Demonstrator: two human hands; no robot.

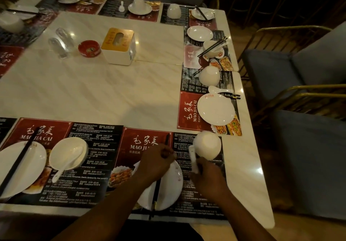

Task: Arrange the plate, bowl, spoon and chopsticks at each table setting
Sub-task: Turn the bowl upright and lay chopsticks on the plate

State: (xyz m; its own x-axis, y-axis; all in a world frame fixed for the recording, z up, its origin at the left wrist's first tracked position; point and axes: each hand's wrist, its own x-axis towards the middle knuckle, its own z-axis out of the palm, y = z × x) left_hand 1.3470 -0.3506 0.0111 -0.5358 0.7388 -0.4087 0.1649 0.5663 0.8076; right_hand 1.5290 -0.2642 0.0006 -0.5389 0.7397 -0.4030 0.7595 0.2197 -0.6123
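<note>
Dim restaurant light falls on a pale marble table [93, 94], along whose edges red and black placemats are laid. At six o'clock, on the nearest placemat [146, 141], a white plate [175, 182] is seen, partly covered by the left hand [156, 163]. A pair of black chopsticks [156, 194] is gripped in that hand's curled fingers and held over the plate, running from six toward twelve o'clock. At three o'clock of that hand, a white spoon [193, 159] is clasped by its handle in the curled fingers of the right hand [207, 177]. An upturned white bowl [207, 145] stands on the placemat at one o'clock of the plate. Whether it is touched by the spoon cannot be told.

At eight o'clock a second plate [35, 158] is crossed diagonally by a second pair of chopsticks [18, 165]. Beside it an upright second bowl [61, 152] holds a second spoon [69, 161]. Toward eleven o'clock a tissue box [118, 53], a red ashtray [89, 48] and two clear glasses [61, 42] are grouped. Blue cushioned chairs [299, 72] are placed at three o'clock.
</note>
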